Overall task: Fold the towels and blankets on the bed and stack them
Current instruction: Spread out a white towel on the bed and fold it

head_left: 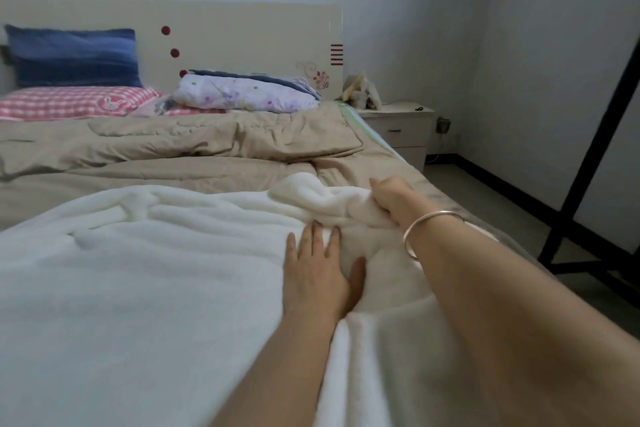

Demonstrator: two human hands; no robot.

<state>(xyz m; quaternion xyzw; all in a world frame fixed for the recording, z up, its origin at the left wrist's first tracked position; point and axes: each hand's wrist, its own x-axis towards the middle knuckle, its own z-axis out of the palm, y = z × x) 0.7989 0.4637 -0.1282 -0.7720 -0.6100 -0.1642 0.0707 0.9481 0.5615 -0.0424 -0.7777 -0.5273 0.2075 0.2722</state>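
Blanket [138,270]: left hand [318,270] presses, right hand [391,199] grips.

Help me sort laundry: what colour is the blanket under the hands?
The blanket is white; head view.

Pale walls [433,10] meet in a dim corner. A cream headboard [242,35] with red dots and a flower stands beside a white nightstand [398,130] — a black metal frame [588,149] stands on the grey floor [485,204].
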